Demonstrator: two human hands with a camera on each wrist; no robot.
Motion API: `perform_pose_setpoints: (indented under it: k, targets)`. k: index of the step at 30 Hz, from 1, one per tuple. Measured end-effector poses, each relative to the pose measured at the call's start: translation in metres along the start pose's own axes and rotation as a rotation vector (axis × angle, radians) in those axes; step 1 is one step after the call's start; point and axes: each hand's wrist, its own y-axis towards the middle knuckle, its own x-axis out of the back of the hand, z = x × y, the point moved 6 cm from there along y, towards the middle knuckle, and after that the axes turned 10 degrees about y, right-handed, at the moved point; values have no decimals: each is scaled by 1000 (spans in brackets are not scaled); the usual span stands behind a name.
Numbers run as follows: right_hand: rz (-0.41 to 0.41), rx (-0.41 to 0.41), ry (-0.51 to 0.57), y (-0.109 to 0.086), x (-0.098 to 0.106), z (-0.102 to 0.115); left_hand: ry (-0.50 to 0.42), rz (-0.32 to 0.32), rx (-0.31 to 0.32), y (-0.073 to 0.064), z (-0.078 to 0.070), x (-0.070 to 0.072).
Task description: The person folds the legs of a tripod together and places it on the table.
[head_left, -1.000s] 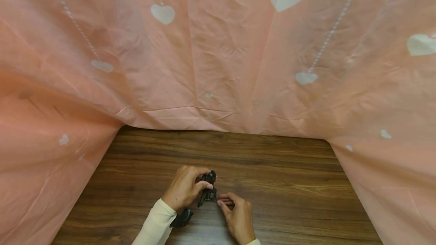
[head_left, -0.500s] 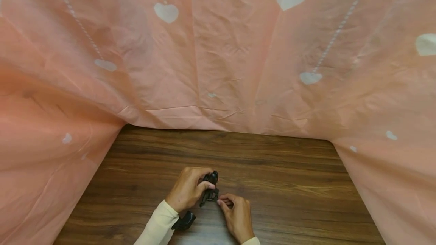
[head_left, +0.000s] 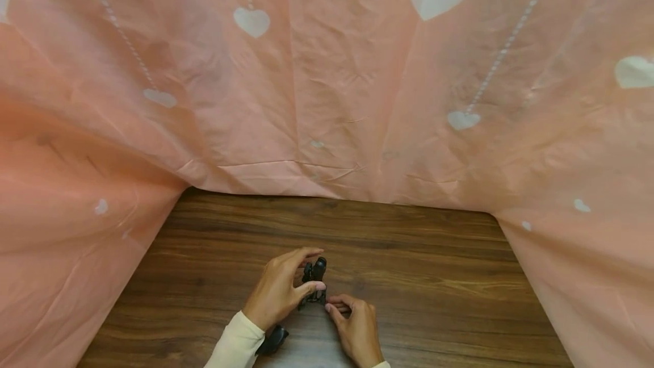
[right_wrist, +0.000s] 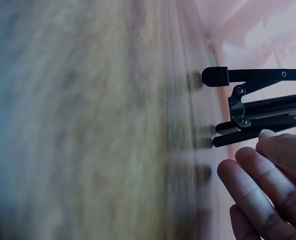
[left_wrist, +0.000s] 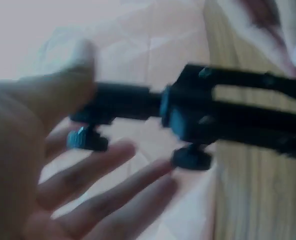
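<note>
A small black tripod [head_left: 319,269] stands over the wooden table, its head up, between my two hands. My left hand [head_left: 276,291] is at its upper part from the left. The left wrist view shows that thumb against the column [left_wrist: 123,102], while the other fingers [left_wrist: 113,200] extend spread below two knobs. My right hand [head_left: 355,322] is low on the right, fingers loosely bent. In the right wrist view its thumb tip touches the lower edge of a leg [right_wrist: 238,137]; the fingers lie below. The legs have dark end caps, and one leg is spread from the others.
A dark object [head_left: 273,339] sits beside my left sleeve cuff, partly hidden. The brown wood-grain table [head_left: 434,277] is bordered at the back and both sides by a pink curtain [head_left: 347,90] with white hearts.
My left fingers have straightened and lifted from the tripod's top, and the thumb has slid slightly lower. My right hand stays at the tripod's legs. The head view has shifted slightly.
</note>
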Motion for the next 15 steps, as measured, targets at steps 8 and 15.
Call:
perform_pose_setpoints:
  k: [8,15]
  targets:
    - [-37,9,11,-5,6,-1,277,-305,25,-9,-8,-5]
    - [-49,-16,12,-6,8,-3,299,-360,11,-12,-10,-5]
